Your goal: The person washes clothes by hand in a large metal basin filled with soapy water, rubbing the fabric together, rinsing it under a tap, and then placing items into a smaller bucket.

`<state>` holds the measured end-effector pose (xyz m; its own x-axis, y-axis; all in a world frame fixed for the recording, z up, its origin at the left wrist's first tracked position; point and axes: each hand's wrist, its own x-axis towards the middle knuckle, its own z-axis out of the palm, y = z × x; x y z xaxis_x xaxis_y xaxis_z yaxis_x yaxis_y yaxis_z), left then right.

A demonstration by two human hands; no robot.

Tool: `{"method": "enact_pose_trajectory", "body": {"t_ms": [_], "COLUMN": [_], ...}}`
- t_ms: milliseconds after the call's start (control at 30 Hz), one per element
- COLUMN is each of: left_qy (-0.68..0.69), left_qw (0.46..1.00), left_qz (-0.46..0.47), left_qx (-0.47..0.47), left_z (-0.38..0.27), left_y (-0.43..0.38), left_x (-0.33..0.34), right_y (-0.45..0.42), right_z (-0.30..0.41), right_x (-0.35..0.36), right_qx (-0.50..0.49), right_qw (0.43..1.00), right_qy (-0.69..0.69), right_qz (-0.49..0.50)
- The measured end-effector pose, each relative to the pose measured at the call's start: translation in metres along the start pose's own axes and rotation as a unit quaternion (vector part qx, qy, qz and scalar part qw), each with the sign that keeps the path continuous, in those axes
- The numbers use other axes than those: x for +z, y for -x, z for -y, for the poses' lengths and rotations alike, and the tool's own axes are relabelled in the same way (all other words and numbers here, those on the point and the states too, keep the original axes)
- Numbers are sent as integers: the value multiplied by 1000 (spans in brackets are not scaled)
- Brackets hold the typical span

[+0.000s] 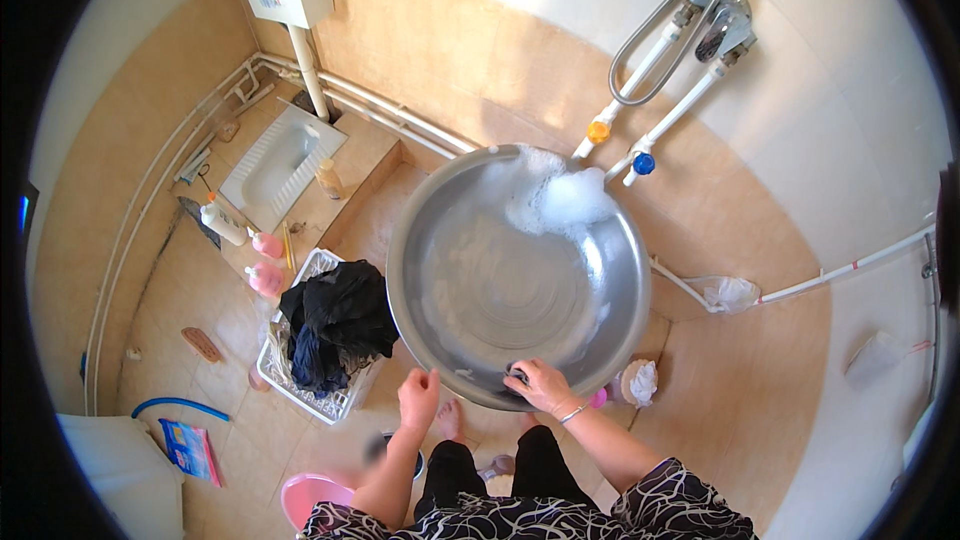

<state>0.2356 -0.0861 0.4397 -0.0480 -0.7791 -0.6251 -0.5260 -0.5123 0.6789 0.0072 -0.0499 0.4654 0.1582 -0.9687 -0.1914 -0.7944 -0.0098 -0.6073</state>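
Observation:
A large round metal basin (pixel 517 292) stands before me with shallow, cloudy water in it. White suds (pixel 574 199) gather along its far right inner wall. My right hand (pixel 541 388), with a bracelet at the wrist, is over the near rim, its fingers curled around a small dark object (pixel 517 375). Most of that object is hidden by the fingers, so its kind is unclear. Just outside the near left rim, my left hand (pixel 418 397) is curled into a loose fist, and nothing shows in it.
Left of the basin, a white plastic basket (pixel 330 409) holds dark clothes (pixel 341 307). Pump bottles (pixel 265 279), a squat toilet (pixel 274 165) and a scrubbing brush (pixel 201 345) are farther left. A pink basin (pixel 307 499) sits near my left arm. Pipes with valves (pixel 643 163) rise behind the basin.

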Motion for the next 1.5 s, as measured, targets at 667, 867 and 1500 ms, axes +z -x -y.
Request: {"method": "enact_pose_trajectory", "body": {"t_ms": [667, 867, 1500], "left_qy": [471, 491, 504], "left_qw": [870, 849, 836], "left_qz": [-2, -59, -56], "left_qx": [-147, -189, -211], "left_z": [-15, -12, -1], "left_y": [36, 27, 12], "left_x": [-2, 46, 67], "right_y": [-177, -213, -152], "right_z": [-103, -150, -158], "right_x": [-287, -290, -286], "right_qx": [189, 123, 104], "right_qw": [923, 933, 983], "right_qy": [212, 288, 2], "right_qz": [-259, -180, -149]}}
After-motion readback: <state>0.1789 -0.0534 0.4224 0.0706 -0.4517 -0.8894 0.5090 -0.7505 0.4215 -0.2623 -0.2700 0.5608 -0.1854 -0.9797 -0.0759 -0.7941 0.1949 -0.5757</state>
